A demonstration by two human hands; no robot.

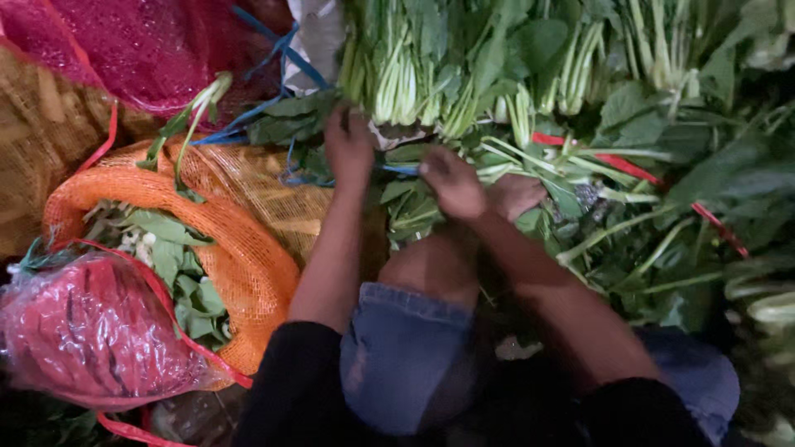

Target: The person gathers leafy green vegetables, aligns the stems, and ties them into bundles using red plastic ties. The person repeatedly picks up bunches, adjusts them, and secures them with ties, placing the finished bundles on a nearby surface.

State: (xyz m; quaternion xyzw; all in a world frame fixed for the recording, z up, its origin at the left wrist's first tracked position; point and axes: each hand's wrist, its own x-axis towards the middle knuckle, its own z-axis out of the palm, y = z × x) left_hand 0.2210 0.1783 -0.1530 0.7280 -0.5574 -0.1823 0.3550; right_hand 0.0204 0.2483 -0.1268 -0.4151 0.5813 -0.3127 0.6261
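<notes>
My left hand [348, 149] reaches forward into a heap of leafy green vegetables [497, 74] with pale stems, its fingers closed on a bundle near a blue string [397, 169]. Just to its right, my right hand [454, 184] is curled on the same bunch of leaves [410, 207], fingers closed. Both forearms stretch out over my knees in blue denim shorts [406, 348]. The image is blurred, so the fingertips are hard to make out.
An orange mesh sack [248, 257] holding greens sits at the left. A clear bag of red mesh [91, 331] lies in front of it. Red netting [149, 50] is at the top left. Red strings [629, 170] cross the greens on the right.
</notes>
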